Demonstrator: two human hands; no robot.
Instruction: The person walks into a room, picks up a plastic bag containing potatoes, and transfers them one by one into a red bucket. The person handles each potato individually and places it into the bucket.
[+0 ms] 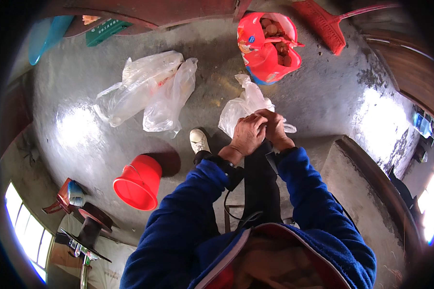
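My left hand (249, 133) and my right hand (275, 127) meet over my leg, their fingers curled close together at the near end of a translucent white plastic bag (249, 98). Both hands pinch its gathered plastic; the fingertips partly hide one another. Beyond that bag, a red printed bag (253, 57) stands open on the floor with reddish-brown round pieces (272, 29) inside. To the left lie two more clear plastic bags, a larger one (141, 88) and a smaller one (168, 103), side by side, their contents hard to make out.
A red plastic bucket (143, 180) stands at the left near my white shoe (199, 140). A red broom (323, 29) lies at the top right. A curved dark edge (376, 177) borders a raised surface at my right. A green box (106, 32) is at the upper left.
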